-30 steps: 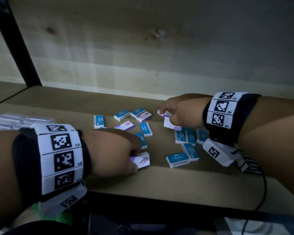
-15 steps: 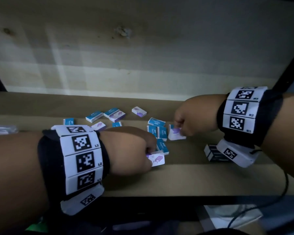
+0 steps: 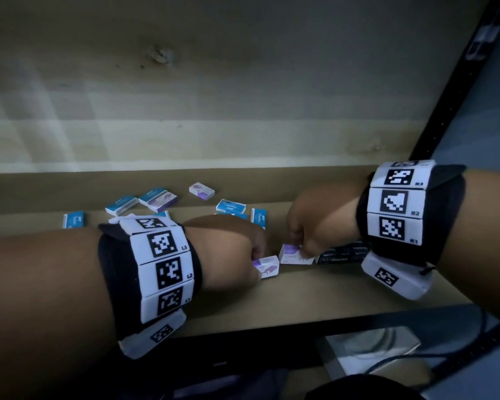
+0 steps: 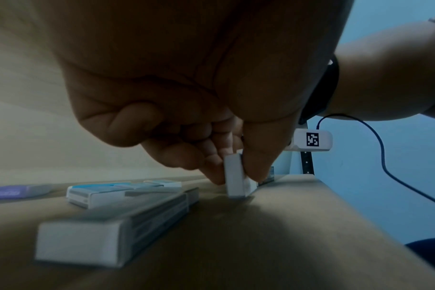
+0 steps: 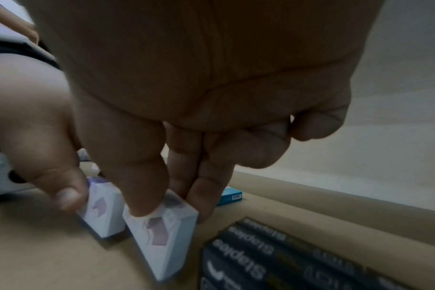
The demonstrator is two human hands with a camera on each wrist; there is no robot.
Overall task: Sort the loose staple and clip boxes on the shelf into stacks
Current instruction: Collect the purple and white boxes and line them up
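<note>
— So, starting at the far left of the shelf point(image 3: 344, 307), what lies there?

— One blue box point(image 3: 74, 219) lies alone near the left edge. Just right of it sit two more blue boxes point(image 3: 121, 205) and a purple-and-white box point(image 3: 162, 201) leaning against one of them. A second purple-and-white one point(image 3: 201, 191) lies apart, further back toward the wooden wall.

— And the left hand point(image 3: 228, 249)?

— It is low over the shelf, fingers curled. Thumb and fingertips point(image 4: 212, 166) pinch a small white box with purple print point(image 3: 267, 266), stood on its narrow edge and touching the board, as the left wrist view shows point(image 4: 235, 180).

— What is behind that hand?

— More blue boxes point(image 3: 231, 206), partly hidden by the knuckles; one stands on its side point(image 3: 258, 217).

— Now the right hand point(image 3: 318, 223).

— Also curled. Its thumb and fingers point(image 5: 142, 188) grip another white-and-purple box point(image 3: 293, 254), tilted, with one corner down on the shelf point(image 5: 166, 241). The two held boxes are just beside each other; whether they touch I cannot tell.

— Anything further right?

— A dark pack printed "Staples" point(image 3: 344, 254) lies flat just beside the right hand's box, partly under the wrist. In the right wrist view it shows as several black boxes side by side point(image 5: 273, 261).
</note>
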